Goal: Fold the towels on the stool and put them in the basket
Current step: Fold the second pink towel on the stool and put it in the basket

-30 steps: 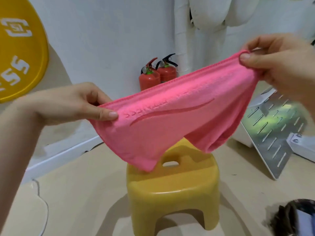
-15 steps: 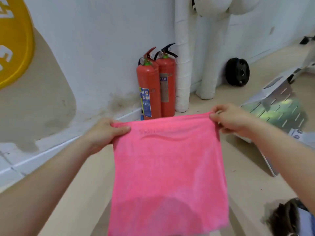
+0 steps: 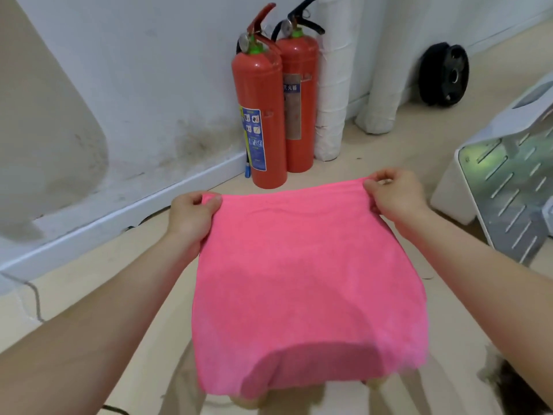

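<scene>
Pink cloth was pinched at its two upper corners. The fingers [image 3: 213, 201] of the left hand [image 3: 191, 218] were closed on the left corner, and those of the right hand [image 3: 395, 199] on the right corner, thumb pressed against forefinger in each case. The towel [image 3: 308, 280] was thereby held spread in the air between the hands, unfolded and nearly flat. Its lower hem was draped over what was judged to be the stool [image 3: 248, 403] (only a pale yellowish sliver was seen beneath it).

The fabric was judged light, soft and quite limp, with a fine nap that should resist slipping. No stiffness could be counted on, so any unsupported edge would be expected to sag. The corners were judged the best places to hold it, and the stool top a fit surface for laying and creasing it.

Beyond the towel, two red fire extinguishers [image 3: 263, 115] were set against the wall [image 3: 134, 70], with white wrapped pipes [image 3: 332, 85] just beside them and a black disc [image 3: 444, 74] farther along. A slotted metal panel [image 3: 508, 187] was leaned near the right forearm and was judged the closest obstruction. A cable [image 3: 33, 295] was laid on the floor [image 3: 119, 280] at the left. A dark object [image 3: 514, 387] was cut off at the lower right, and it could not be told whether this was the basket.
</scene>
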`<state>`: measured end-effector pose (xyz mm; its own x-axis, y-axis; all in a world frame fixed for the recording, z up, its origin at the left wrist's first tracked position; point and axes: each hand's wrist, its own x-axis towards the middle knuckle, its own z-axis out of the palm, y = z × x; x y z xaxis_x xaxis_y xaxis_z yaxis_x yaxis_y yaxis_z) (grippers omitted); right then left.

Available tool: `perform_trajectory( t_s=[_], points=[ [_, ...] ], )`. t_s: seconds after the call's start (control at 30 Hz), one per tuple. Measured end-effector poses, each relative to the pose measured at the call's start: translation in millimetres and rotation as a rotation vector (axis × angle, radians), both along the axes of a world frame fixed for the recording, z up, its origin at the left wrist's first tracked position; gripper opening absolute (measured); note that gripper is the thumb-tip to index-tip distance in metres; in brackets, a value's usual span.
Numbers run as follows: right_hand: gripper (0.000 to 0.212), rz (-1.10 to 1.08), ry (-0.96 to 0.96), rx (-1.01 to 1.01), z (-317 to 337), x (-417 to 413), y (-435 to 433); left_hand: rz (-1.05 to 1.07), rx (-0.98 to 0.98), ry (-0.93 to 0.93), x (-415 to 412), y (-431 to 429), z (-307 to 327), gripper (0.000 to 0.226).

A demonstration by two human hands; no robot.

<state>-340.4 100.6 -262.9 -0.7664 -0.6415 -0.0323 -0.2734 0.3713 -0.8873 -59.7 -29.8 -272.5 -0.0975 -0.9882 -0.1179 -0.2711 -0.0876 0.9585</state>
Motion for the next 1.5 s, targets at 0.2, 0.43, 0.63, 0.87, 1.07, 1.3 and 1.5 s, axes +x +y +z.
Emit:
perform_trajectory(
  t_s=[0.2,0.43,0.63,0.87,1.07,1.3,1.5],
  points=[
    [0.025,0.11,-0.258,-0.051,12,3,3,0.109,-0.122,-0.196,4,-11,-4,0.007],
    [0.018,0.561,-0.162,0.421,64,-12,50,-0.644,-0.494,-0.495,-46,83,61,0.018],
    [0.015,0.676,-0.071,0.581,77,-9,98,-1.117,-0.709,-0.547,-78,169,33,0.017],
    [0.009,0.711,-0.035,0.393,51,16,156,-0.996,-0.837,-0.531,-67,183,11,0.031],
    [0.008,0.842,-0.166,0.519,46,18,158,-0.979,-0.793,-0.533,-67,184,12,0.034],
    [0.01,1.051,-0.1,0.807,54,8,163,-0.98,-0.784,-0.542,-66,186,14,0.03],
    [0.025,0.933,-0.663,0.537,31,3,174,-0.975,-0.792,-0.55,-66,187,14,0.025]
  ],
)
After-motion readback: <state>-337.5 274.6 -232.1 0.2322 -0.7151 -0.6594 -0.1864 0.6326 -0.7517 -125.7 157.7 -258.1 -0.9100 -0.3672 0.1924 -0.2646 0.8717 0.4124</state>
